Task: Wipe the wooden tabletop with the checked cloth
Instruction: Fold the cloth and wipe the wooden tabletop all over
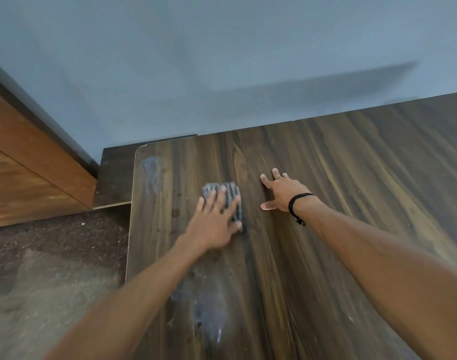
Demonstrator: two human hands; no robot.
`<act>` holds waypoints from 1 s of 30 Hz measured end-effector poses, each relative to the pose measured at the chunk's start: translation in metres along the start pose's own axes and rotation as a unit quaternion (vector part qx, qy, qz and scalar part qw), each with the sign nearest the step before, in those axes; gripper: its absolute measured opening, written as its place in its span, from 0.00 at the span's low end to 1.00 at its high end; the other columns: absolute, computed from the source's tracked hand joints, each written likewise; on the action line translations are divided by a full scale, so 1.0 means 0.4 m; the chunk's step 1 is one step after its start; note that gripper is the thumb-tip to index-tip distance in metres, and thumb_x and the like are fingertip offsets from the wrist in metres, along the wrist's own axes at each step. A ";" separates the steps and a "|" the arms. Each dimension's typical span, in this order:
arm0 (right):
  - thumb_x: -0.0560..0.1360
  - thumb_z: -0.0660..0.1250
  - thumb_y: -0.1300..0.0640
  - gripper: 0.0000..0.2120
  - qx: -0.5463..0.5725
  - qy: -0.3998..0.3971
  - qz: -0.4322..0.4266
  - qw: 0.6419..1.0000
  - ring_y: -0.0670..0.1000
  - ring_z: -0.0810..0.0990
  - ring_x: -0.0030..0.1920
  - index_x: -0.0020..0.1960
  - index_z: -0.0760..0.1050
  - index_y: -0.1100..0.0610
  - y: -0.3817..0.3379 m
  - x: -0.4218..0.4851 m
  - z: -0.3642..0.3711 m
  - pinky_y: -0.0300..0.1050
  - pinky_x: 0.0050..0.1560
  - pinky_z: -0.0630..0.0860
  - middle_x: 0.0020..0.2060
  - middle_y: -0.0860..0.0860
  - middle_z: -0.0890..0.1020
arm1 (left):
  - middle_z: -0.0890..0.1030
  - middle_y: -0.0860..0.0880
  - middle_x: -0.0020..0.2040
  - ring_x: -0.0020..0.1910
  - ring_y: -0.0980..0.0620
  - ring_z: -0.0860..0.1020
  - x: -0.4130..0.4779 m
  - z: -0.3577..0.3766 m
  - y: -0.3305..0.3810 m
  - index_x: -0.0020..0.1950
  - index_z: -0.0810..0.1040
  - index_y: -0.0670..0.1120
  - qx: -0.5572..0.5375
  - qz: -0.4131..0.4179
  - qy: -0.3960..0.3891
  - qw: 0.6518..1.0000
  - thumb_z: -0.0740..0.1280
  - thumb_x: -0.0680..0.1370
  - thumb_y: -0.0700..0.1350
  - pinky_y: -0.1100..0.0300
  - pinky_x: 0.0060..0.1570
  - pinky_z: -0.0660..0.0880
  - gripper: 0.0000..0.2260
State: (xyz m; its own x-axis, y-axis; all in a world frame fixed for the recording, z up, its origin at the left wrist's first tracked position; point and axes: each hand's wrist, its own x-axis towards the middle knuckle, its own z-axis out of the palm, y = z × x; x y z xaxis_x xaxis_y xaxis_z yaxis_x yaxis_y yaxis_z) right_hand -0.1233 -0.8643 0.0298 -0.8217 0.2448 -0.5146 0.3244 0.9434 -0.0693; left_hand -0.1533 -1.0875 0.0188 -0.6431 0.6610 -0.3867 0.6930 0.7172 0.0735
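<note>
A dark wooden tabletop [326,203] fills the right and lower part of the head view. On its left half lies a small grey checked cloth [231,193], folded into a pad. My left hand [214,224] presses flat on the cloth with fingers straight and spread, covering its near part. My right hand [282,192] rests flat on the bare wood to the right of the cloth, fingers spread, a black cord round the wrist. Pale smears mark the wood near the far left corner [150,172] and near the front under my left forearm [212,315].
The table's left edge [130,216] drops to a speckled dark floor [53,255]. A blue-grey wall [222,74] runs behind the table. A brown wooden cabinet [27,172] stands at the left, with a dark low board [114,175] between it and the table.
</note>
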 end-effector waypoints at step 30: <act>0.78 0.64 0.40 0.40 -0.008 0.018 0.012 1.000 0.59 0.50 0.79 0.81 0.45 0.47 -0.012 -0.036 0.009 0.62 0.72 0.65 0.81 0.55 0.46 | 0.32 0.46 0.79 0.78 0.44 0.34 -0.089 0.047 0.013 0.80 0.35 0.57 -0.031 -0.067 -0.013 0.997 0.45 0.83 0.63 0.43 0.76 0.35 0.30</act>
State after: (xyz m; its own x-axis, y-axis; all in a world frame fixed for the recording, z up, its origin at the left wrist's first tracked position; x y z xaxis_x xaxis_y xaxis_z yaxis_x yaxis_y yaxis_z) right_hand -0.1115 -0.8732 0.0344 -0.8303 0.2743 -0.4851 0.3365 0.9407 -0.0440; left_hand -0.1206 -1.1115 0.0159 -0.7199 0.5527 -0.4199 0.5791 0.8118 0.0756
